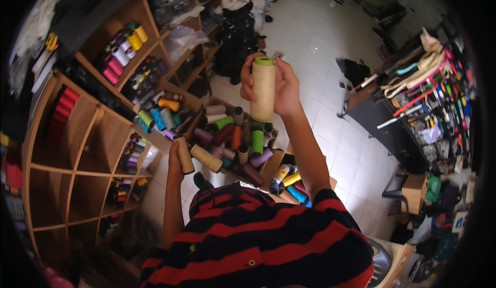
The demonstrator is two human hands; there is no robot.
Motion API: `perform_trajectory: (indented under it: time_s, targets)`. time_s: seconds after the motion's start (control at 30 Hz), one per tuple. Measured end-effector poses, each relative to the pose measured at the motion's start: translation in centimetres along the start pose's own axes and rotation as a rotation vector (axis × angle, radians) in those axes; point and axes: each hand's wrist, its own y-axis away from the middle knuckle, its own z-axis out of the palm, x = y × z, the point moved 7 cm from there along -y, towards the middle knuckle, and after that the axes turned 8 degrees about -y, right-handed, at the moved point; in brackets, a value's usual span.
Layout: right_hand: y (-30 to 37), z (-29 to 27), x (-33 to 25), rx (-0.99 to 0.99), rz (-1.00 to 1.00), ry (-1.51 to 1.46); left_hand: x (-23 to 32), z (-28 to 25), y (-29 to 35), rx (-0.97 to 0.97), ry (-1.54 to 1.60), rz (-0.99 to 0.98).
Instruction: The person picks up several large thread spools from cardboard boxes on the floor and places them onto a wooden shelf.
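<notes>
Raised above the boxes, my right hand [285, 84] is closed around a cream thread cone [263, 92] with a green top. Lower and to the left, my left hand [174, 163] grips a tan thread cone [183, 156], tilted slightly. Another tan thread cone [206, 158] lies just right of my left hand, on the pile. Beneath both hands a cardboard box holds a jumble of thread spools; a bright green spool [257, 142], a maroon spool [223, 134] and a purple spool [261, 157] show among them.
Wooden cubby shelves [77, 156] stand at the left, with red spools [63, 107] in one compartment. Pink, white and yellow spools [120, 56] fill a shelf farther up. Zippers and straps [418, 81] hang on a rack at the right. A second box [272, 170] of spools sits near my body.
</notes>
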Motion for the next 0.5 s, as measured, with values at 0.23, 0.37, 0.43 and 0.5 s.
perform_trajectory:
  time_s: [0.23, 0.37, 0.43, 0.5]
  targets:
    - [-3.2, -0.9, 9.2, -0.062, 0.189, 0.071, 4.5, -6.0, 3.8, 0.244, 0.033, 0.039]
    - [-4.3, 0.1, 15.8, -0.07, 0.357, -0.052, 11.2, -7.4, 5.4, 0.269, -0.036, 0.216]
    - [-4.9, 1.3, 19.2, -0.081, 0.468, -0.06, 13.8, -8.2, 6.3, 0.271, -0.037, 0.291]
    - [-5.8, 2.8, 21.8, -0.087, 0.529, -0.051, 15.7, -9.3, 6.9, 0.249, -0.027, 0.338]
